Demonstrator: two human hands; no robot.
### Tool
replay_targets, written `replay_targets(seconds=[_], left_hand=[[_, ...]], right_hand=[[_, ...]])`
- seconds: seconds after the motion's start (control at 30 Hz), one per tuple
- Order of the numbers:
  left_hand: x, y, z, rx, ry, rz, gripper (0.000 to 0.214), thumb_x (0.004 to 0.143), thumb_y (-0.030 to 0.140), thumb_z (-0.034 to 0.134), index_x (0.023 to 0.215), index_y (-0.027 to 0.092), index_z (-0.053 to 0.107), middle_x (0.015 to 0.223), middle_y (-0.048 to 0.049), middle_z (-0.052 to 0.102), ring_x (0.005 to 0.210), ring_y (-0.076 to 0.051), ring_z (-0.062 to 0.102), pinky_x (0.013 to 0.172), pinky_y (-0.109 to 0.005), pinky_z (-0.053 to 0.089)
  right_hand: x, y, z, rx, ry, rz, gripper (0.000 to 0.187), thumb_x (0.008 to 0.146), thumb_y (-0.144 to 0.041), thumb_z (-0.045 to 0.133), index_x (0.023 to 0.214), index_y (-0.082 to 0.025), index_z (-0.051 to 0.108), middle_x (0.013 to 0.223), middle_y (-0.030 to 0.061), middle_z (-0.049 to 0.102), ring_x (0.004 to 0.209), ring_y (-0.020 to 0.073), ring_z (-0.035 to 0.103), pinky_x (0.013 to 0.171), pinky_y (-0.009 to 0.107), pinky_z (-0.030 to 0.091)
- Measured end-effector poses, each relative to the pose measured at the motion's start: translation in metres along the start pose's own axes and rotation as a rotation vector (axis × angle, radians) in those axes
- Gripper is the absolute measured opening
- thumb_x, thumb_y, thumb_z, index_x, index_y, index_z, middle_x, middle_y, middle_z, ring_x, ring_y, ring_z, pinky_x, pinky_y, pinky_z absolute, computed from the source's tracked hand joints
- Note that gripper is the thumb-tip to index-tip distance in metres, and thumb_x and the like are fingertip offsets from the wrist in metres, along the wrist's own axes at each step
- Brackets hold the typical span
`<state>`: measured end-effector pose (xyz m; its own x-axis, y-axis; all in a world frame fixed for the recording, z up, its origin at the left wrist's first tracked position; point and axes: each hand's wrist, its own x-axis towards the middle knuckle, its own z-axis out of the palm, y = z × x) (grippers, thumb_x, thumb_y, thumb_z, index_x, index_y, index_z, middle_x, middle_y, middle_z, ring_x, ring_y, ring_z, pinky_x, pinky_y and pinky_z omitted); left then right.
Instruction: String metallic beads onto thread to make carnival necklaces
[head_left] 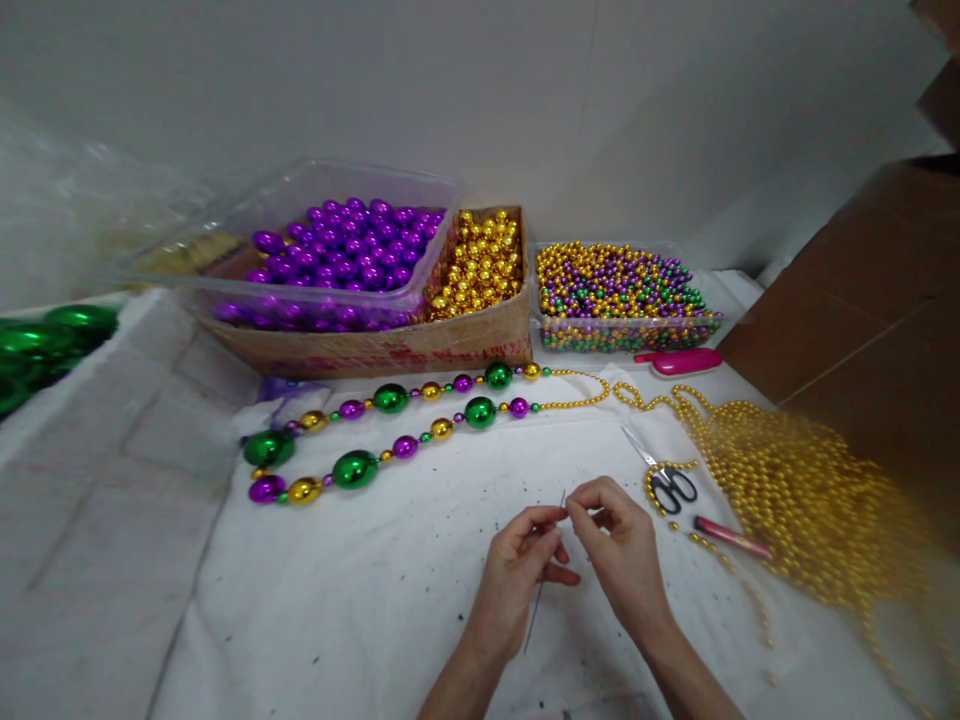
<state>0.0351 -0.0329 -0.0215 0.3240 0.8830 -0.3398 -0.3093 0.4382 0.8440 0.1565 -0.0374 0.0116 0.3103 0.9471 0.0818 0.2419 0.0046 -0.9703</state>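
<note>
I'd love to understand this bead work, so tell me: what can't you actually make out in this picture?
All in the head view:
- What the right hand pinches next to the thin rod held in the left hand: too small to tell.
- Green beads: cut off by the left edge.
- Gold strands: run off the right and bottom edges.
- Red print on the cardboard box: blurred.

Scissors (pixel 664 478) lie between necklace (pixel 390 430) and strands (pixel 795 490).
</note>
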Motion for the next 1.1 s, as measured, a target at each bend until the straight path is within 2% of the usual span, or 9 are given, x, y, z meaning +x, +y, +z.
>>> replay_targets(seconds=[0.27, 1.1], left_hand=[[0.002, -0.002, -0.002, 0.026, 0.023, 0.000, 0.025, 0.075, 0.030, 0.065, 0.095, 0.015, 0.066, 0.070, -0.0009, 0.053, 0.065, -0.014, 0.054, 0.058, -0.033, 0.056], [0.001, -0.004, -0.005, 0.091, -0.011, 0.041, 0.022, 0.078, 0.027, 0.062, 0.096, 0.016, 0.066, 0.079, -0.0018, 0.051, 0.069, -0.013, 0.053, 0.059, -0.033, 0.058]], right_hand=[[-0.002, 0.005, 0.002, 0.020, -0.003, 0.010, 0.015, 0.079, -0.012, 0.055, 0.065, -0.018, 0.058, 0.070, -0.0012, 0.056, 0.068, 0.0138, 0.055, 0.056, 0.024, 0.044], [-0.003, 0.013, 0.000, 0.062, -0.036, 0.052, 0.012, 0.080, -0.017, 0.059, 0.069, -0.019, 0.061, 0.073, -0.0005, 0.057, 0.070, 0.0155, 0.056, 0.057, 0.026, 0.047]])
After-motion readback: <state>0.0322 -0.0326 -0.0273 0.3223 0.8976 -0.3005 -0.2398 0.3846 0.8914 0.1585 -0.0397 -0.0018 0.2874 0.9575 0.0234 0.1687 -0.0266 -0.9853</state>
